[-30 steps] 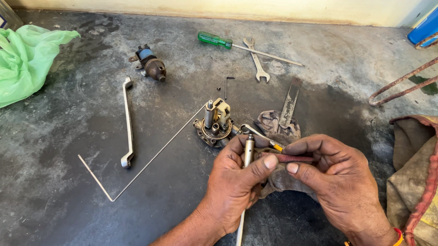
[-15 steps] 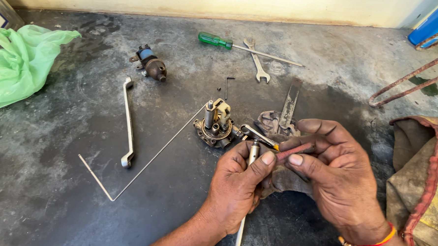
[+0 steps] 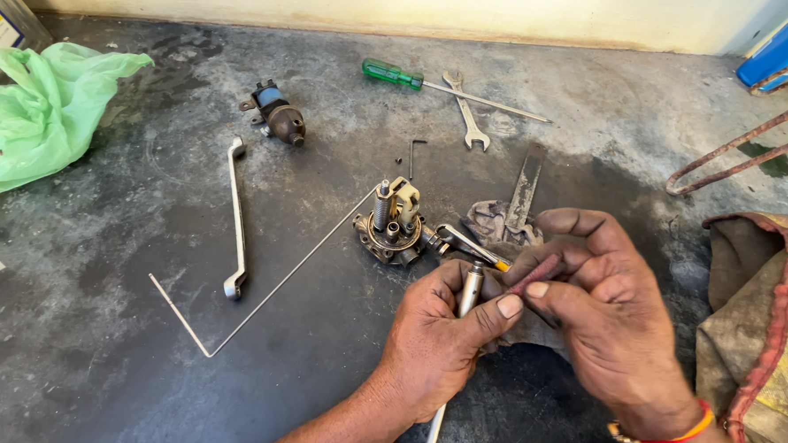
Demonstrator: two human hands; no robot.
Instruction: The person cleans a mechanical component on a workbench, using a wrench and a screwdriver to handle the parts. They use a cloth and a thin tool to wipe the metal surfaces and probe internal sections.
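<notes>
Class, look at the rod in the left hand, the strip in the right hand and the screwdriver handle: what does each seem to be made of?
Rod: apparently bare metal, silvery with a dull shine. Strip pinched in the right hand: matte reddish-brown, perhaps abrasive cloth or paper; the look leaves it open. Screwdriver handle: likely plastic, glossy translucent green. The left hand grips the rod.

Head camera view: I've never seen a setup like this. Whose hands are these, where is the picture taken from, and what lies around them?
The camera sits on a person's head and looks down at a dark, stained work surface. No machine: just two bare hands. The left hand grips a slim metal rod; the right hand pinches a small reddish strip against the rod's tip. Beyond them lie a small metal assembly with a spring, a green-handled screwdriver, an open-ended spanner, a bent flat bar, a thin wire and a green plastic bag.
</notes>
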